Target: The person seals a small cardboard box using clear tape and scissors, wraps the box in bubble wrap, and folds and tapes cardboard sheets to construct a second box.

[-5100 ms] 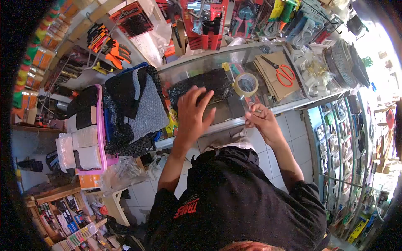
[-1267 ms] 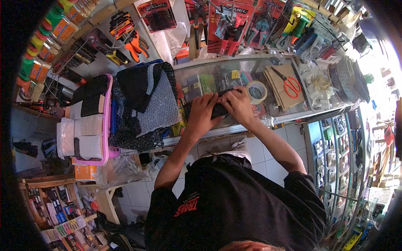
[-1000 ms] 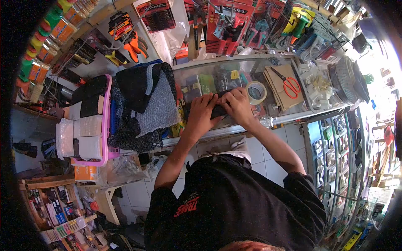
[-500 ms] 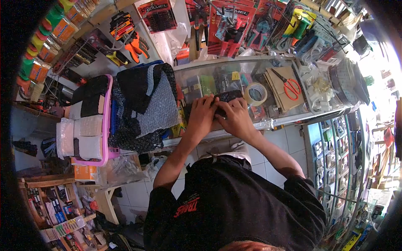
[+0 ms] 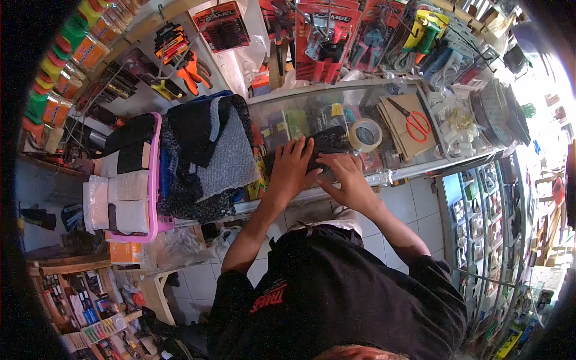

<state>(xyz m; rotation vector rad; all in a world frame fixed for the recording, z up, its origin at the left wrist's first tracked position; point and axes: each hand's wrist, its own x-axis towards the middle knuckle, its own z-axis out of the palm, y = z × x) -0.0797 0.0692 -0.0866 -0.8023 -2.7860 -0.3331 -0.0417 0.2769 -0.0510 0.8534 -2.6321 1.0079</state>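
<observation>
A black wrapped package point(image 5: 329, 139) lies on the glass counter under both hands. My left hand point(image 5: 292, 167) rests on its left part, fingers apart and pointing away from me. My right hand point(image 5: 348, 179) lies over its right part with the fingers spread loosely. Just right of the package is a roll of tape point(image 5: 365, 135). Farther right, orange-handled scissors point(image 5: 415, 124) lie on brown cardboard pieces point(image 5: 401, 129).
Black and grey bubble wrap point(image 5: 225, 156) is piled on the counter's left. Beside it stands a pink basket point(image 5: 155, 180) of wrapped boxes. Packaged tools point(image 5: 329, 45) hang behind the glass counter point(image 5: 276, 102). Small clear bags and a grey basket point(image 5: 497, 114) are at the right.
Earlier, my hands were apart, the right one near the tape roll. They then came together on the package, which turned. Most recently my right hand has shifted slightly toward me and opened.
</observation>
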